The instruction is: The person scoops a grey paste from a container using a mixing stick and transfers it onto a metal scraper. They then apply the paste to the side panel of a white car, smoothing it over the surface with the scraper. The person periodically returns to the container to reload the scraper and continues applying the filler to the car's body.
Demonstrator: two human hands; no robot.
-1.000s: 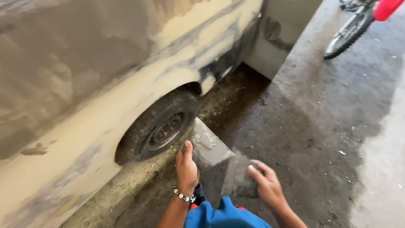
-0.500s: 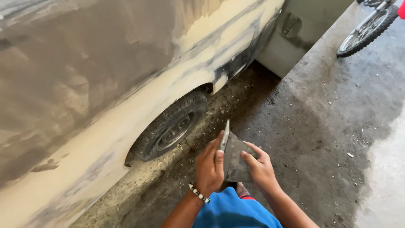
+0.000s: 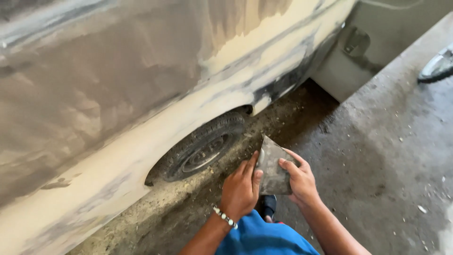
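Both my hands hold a folded grey sheet of sandpaper low in the middle of the view. My left hand, with a beaded bracelet on the wrist, grips its left edge with thumb and fingers. My right hand clasps its right side, fingers over the top. The sheet stands folded into a narrow wedge, point up. Just left of it is a car's tyre under a sanded, filler-covered car body.
The car body fills the left and top. Gritty concrete floor spreads to the right. A pillar base stands behind the car. Part of a bicycle wheel shows at the right edge. My blue-clad knee is below.
The sandpaper, spread wide a second ago, has been folded into a narrow wedge. My hands have come together on it, and the view has shifted closer to the car.
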